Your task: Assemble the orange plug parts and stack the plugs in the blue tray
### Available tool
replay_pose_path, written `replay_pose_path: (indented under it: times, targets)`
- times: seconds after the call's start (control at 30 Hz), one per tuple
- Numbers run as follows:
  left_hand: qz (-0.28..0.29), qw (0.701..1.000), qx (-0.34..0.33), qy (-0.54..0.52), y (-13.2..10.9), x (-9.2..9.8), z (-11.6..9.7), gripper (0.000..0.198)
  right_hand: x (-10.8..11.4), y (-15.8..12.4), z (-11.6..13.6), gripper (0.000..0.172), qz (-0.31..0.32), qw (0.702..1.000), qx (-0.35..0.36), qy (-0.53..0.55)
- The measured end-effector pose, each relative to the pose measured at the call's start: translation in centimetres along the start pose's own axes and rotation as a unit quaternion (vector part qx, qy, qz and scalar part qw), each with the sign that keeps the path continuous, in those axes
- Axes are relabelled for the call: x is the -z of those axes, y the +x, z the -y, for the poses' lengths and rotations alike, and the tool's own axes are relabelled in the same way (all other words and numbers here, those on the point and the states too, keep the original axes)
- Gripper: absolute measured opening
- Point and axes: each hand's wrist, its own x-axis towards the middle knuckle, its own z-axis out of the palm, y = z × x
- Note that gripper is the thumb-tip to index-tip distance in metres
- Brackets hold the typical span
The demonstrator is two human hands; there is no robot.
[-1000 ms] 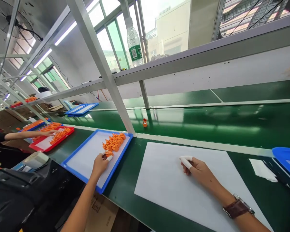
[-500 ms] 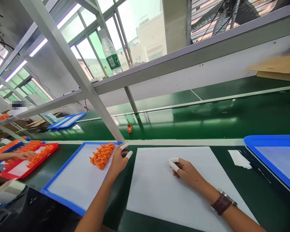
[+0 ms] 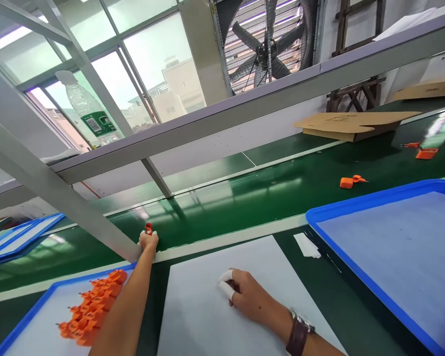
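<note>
My left hand (image 3: pixel 148 241) is stretched forward over the green surface, its fingers closed around a small orange plastic part (image 3: pixel 149 227) whose top shows above them. My right hand (image 3: pixel 244 294), with white finger cots on thumb and forefinger, rests over a white sheet (image 3: pixel 196 306). Its fingers are curled together, and whatever may be in them is hidden. Under my left forearm, a blue-rimmed tray (image 3: pixel 25 319) bears a cluster of orange plastic parts (image 3: pixel 92 309), partly covered by the arm.
To the right lies another blue tray (image 3: pixel 378 247) with a white liner, beside a small white paper (image 3: pixel 307 245). Loose orange pieces (image 3: pixel 350 182) sit on the green strip (image 3: pixel 244 205). A slanted grey post (image 3: pixel 63 193) stands close to my left hand; cardboard (image 3: pixel 352 123) lies behind.
My left hand has moved forward from the tray's edge to the orange part on the green strip and closed on it. My view has swung right; my right hand keeps its curled pose over the sheet.
</note>
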Motion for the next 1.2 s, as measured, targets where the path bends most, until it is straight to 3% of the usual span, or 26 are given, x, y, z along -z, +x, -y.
replay_pose_path:
  times: [0.23,0.3,0.4,0.5,0.57,0.67,0.8,0.9,1.1,1.2]
  targets:
    - [-0.011,0.98,0.151,-0.128,-1.5,-4.0,-1.1,0.031,0.0,-0.1,0.0,0.014,-0.006,1.0,-0.004,0.012]
    - [0.025,0.971,0.152,-0.181,-3.8,-5.7,-2.6,0.03,0.1,0.1,-0.1,0.014,-0.006,0.998,-0.032,0.06]
    - [0.104,0.953,0.12,-0.257,-9.3,-7.1,-5.8,0.039,0.5,0.8,-0.1,0.027,-0.052,0.982,-0.074,0.168]
    - [0.226,0.901,0.096,-0.357,-15.5,-6.5,-8.6,0.049,0.9,1.1,0.1,0.042,-0.101,0.953,-0.087,0.272]
    - [0.291,0.865,0.109,-0.394,-18.7,-5.4,-9.8,0.049,1.1,1.0,0.2,0.045,-0.087,0.95,-0.08,0.288]
    - [0.317,0.852,0.144,-0.39,-21.4,-3.8,-10.0,0.048,1.2,0.6,0.3,0.04,-0.048,0.964,-0.061,0.254]
    - [0.293,0.854,0.181,-0.389,-22.5,-3.4,-8.4,0.04,0.8,0.0,0.6,0.038,-0.047,0.973,-0.043,0.22]
    - [0.215,0.886,0.174,-0.372,-22.8,-4.3,-6.7,0.037,0.2,-0.3,0.8,0.033,-0.036,0.976,-0.02,0.212]
    - [0.068,0.954,0.013,-0.291,-22.9,-5.6,-4.4,0.026,-0.7,-0.9,1.0,0.016,0.022,0.983,0.066,0.168]
    - [0.038,0.966,-0.023,-0.255,-23.2,-5.3,-3.9,0.023,-1.0,-1.1,0.8,0.023,0.048,0.987,0.022,0.151]
